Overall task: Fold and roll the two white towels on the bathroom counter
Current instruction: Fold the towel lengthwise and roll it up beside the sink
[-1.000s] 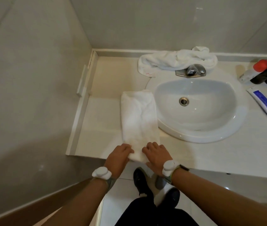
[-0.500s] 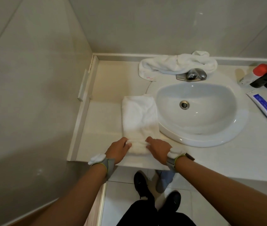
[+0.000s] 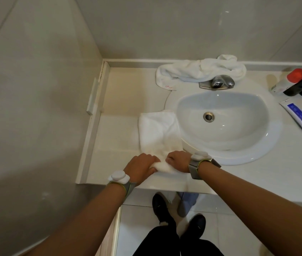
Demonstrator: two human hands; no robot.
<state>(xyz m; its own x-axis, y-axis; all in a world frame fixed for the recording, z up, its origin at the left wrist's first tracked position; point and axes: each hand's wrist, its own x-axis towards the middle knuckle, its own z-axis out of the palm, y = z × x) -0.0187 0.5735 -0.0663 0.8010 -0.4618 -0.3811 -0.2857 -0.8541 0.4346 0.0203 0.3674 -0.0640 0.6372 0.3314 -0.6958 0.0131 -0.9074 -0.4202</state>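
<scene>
Soft, even overhead light; faint glare on the sink (image 3: 253,157) rim and wall tiles. Wide-angle lens bends the edges. Focus slightly soft throughout.

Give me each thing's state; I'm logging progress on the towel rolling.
Folded towel: flat strip, near end rolled.
Second towel: crumpled behind the faucet.
Left hand: grips the roll.
Right hand: grips the roll.
Sink: empty.
Toothpaste tube: lying flat.
</scene>
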